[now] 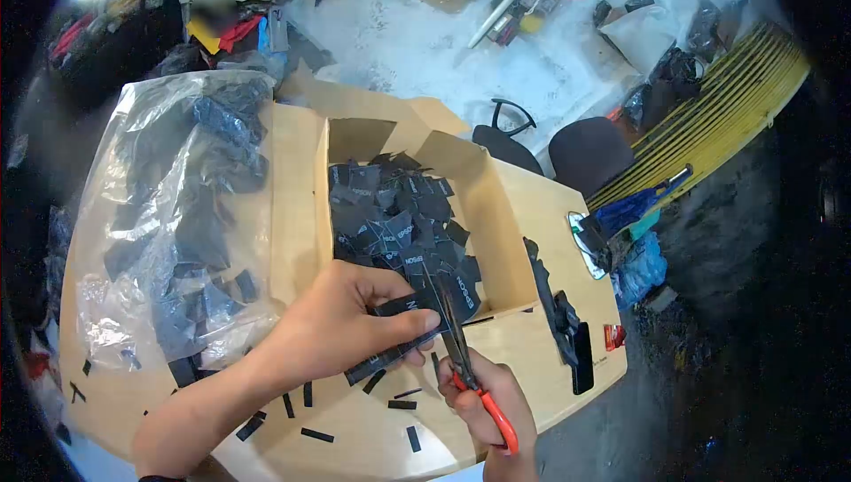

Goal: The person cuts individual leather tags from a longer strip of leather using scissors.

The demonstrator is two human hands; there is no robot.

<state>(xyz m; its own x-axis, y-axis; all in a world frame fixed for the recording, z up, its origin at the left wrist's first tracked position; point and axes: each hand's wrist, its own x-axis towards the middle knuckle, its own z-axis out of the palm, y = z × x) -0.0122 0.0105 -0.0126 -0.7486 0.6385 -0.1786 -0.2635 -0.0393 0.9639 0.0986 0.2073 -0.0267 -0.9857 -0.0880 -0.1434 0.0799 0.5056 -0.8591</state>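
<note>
My left hand (377, 318) pinches a strip of black fabric (377, 361) with pale lettering, thumb on top. In my right hand (492, 398) is a pair of scissors (456, 349) with red handles, its blades pointing up and away beside the strip's right end. Just beyond both hands stands an open cardboard box (519, 278), holding a heap of black fabric pieces (399, 216), several printed EPSON. Small black offcuts (316, 435) lie scattered on the table around my wrists.
A clear plastic bag (177, 216) with dark pieces covers the table's (355, 455) left side. Along the right edge lie a black phone (581, 358), a dark cloth (554, 305) and a small red packet (614, 337). A dark chair (589, 154) stands behind the table.
</note>
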